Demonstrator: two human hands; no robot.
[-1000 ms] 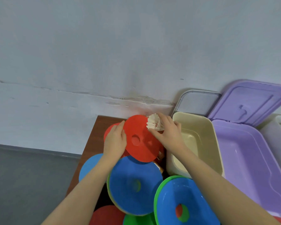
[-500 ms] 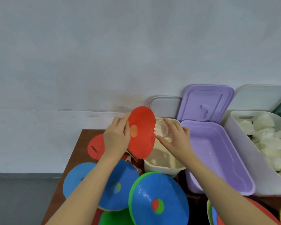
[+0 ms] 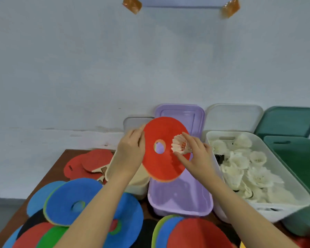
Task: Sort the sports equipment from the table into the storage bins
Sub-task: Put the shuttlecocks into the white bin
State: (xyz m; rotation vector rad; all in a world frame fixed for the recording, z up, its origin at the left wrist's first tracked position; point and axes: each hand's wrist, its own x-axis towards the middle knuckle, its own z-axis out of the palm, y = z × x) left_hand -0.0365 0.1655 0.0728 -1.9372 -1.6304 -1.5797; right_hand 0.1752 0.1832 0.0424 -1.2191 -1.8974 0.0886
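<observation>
While both hands are raised at the middle of the head view, two items are mid-sort at once. At centre frame the left hand (image 3: 132, 151) grips the left edge of a red disc with a centre hole (image 3: 164, 149), held tilted on edge above the lavender bin (image 3: 180, 199). Just right of it, the right hand (image 3: 195, 156) pinches a white shuttlecock (image 3: 179, 145) between thumb and fingers, right in front of the disc's face. Right of centre, the white bin (image 3: 276, 178) is already full of shuttlecocks, and a green bin (image 3: 301, 167) sits at the right edge. A cream bin (image 3: 113, 169) lies under the left wrist.

I judge the step to be delivery: the shuttlecock belongs over the white bin, so the right hand must carry it rightward and let go. Which bin should take the disc I cannot tell. Blue discs (image 3: 75, 199) and red paddles (image 3: 89, 163) wait on the table (image 3: 55, 163) at lower left.
</observation>
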